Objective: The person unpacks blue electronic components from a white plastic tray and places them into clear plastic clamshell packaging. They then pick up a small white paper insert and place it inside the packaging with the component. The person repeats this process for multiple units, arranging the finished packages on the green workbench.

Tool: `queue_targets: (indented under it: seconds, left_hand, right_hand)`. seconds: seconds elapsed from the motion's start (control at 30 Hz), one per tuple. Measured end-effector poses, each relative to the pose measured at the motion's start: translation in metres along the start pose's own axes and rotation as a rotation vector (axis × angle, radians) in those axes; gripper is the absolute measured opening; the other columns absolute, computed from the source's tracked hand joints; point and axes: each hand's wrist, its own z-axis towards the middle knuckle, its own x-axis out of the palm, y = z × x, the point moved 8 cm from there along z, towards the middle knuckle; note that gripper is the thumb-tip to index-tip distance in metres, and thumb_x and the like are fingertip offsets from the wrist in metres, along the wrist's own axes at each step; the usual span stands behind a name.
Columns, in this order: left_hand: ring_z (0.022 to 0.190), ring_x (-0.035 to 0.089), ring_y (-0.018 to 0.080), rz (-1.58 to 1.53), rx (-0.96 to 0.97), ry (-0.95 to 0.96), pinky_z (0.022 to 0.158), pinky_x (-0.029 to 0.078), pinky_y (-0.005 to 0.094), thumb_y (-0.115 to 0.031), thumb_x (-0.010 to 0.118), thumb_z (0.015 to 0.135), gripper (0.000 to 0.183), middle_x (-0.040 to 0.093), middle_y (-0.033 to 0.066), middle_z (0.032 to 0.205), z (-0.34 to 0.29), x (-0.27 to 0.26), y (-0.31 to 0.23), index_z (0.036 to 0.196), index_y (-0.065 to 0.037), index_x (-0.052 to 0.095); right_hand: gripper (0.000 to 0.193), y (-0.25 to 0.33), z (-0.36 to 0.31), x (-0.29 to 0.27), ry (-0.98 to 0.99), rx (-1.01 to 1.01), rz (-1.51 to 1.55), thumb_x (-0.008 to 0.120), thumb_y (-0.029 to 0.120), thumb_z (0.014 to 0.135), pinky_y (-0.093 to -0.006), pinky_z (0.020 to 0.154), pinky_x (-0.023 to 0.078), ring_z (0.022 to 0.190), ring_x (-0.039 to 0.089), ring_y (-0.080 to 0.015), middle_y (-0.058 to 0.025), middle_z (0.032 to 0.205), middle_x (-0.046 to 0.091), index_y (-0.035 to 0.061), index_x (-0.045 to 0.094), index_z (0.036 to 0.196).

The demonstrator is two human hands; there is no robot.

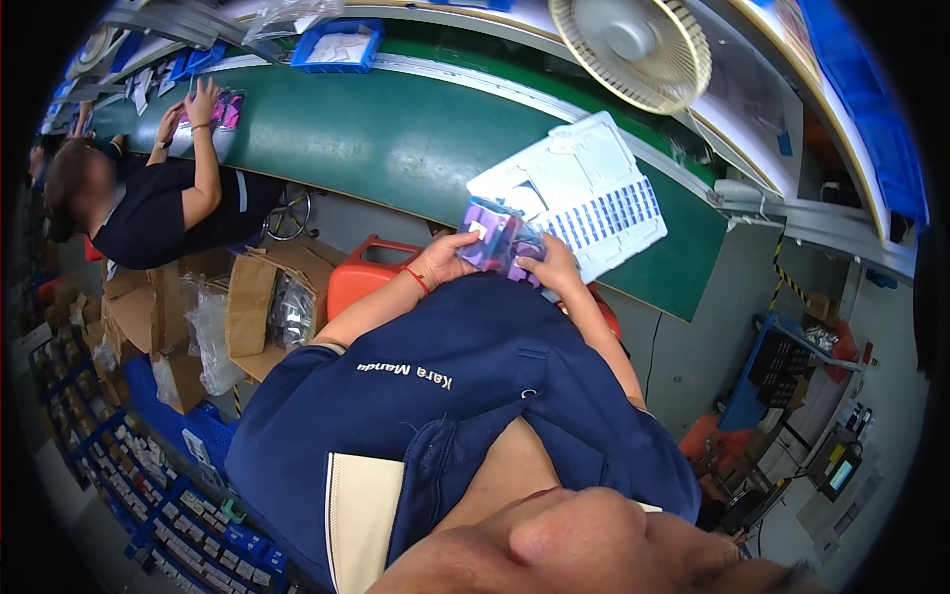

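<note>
In front of my chest, at the near edge of the green workbench [396, 178], I hold a clear plastic packet [492, 238] with purple contents. My left hand [447, 259] grips its left side, the thumb lying on top near a small white label. At its lower right, my right hand [554, 267] is closed with the fingers pinching the plastic. What exactly lies inside cannot be made out. Just beyond the packet, a pale tray [582, 148] rests at an angle on the bench, with rows of small blue and white pieces [606, 213] across it.
A fan [633, 45] hangs over the far bench edge. At the back left stands a blue bin [336, 48] of white items. Another person [168, 213] works farther left. A red stool [348, 287] and open cardboard boxes [252, 302] stand by my left arm.
</note>
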Motion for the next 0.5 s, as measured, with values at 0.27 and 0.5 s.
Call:
queue_targets:
  seconds: [0.27, 0.5]
  left_hand:
    - [0.121, 0.051, 0.0313, -0.145, 0.169, 0.241, 0.104, 0.039, 0.0519, -0.021, 0.06, 0.089, 0.052, 0.053, 0.017, 0.131, -0.027, -0.019, -0.104, 0.134, 0.001, 0.043]
    - [0.11, 0.058, 0.0312, 0.053, 0.667, -0.118, 0.094, 0.048, 0.0503, -0.02, 0.066, 0.085, 0.051, 0.058, 0.0141, 0.12, -0.113, -0.115, -0.313, 0.129, -0.004, 0.047]
  right_hand:
    - [0.035, 0.109, 0.061, 0.009, 0.022, 0.038, 0.231, 0.078, 0.015, 0.072, -0.0333, 0.075, 0.049, 0.082, 0.065, -0.0213, -0.0127, 0.085, 0.067, -0.002, 0.06, 0.097]
    - [0.066, 0.171, 0.218, 0.136, -0.047, 0.103, 0.576, 0.079, 0.009, 0.072, -0.034, 0.086, 0.05, 0.104, 0.058, -0.0265, -0.0176, 0.114, 0.055, -0.0031, 0.038, 0.122]
